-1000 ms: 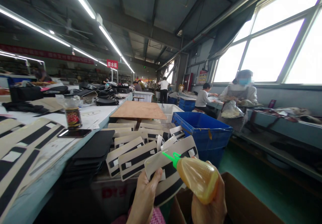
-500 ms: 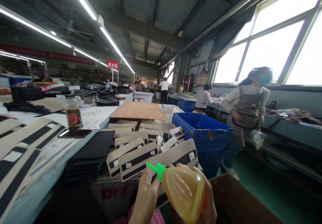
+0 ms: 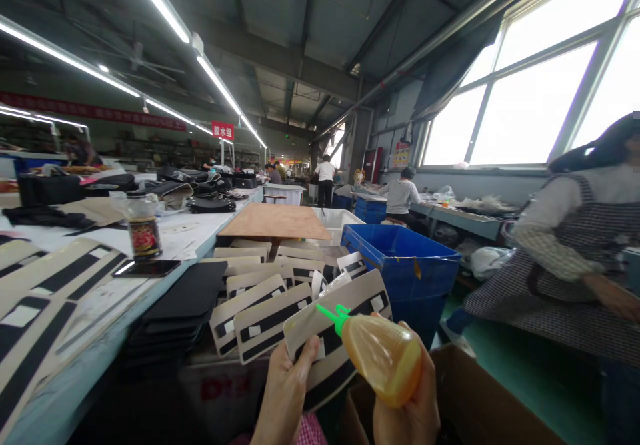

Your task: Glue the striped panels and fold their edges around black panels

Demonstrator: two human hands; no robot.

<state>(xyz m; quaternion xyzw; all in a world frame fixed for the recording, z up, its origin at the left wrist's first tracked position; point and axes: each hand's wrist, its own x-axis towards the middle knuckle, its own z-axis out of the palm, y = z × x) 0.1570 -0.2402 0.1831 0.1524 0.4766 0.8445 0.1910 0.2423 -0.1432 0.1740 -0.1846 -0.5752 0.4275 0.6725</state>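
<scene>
My left hand (image 3: 290, 380) grips the lower left edge of a beige panel (image 3: 320, 315) with black strips, thumb on top. My right hand (image 3: 410, 395) is wrapped round a soft bottle (image 3: 383, 355) of amber liquid. The bottle's green nozzle (image 3: 333, 316) points left, over the panel; whether its tip touches the surface I cannot tell. Behind the held panel, more beige panels (image 3: 273, 322) with black strips and small white patches lie overlapping. To their left is a stack of black sheets (image 3: 175, 295).
A long table (image 3: 95, 338) on the left holds panels, a jar (image 3: 144, 228) and a phone (image 3: 147, 268). A blue bin (image 3: 400, 258) stands right of the panels, a cardboard box (image 3: 480, 398) at lower right. A person in a checked apron (image 3: 570, 278) is close on the right.
The bottle and my right hand have moved right and down, uncovering more of the held panel. The aproned person has come much nearer on the right.
</scene>
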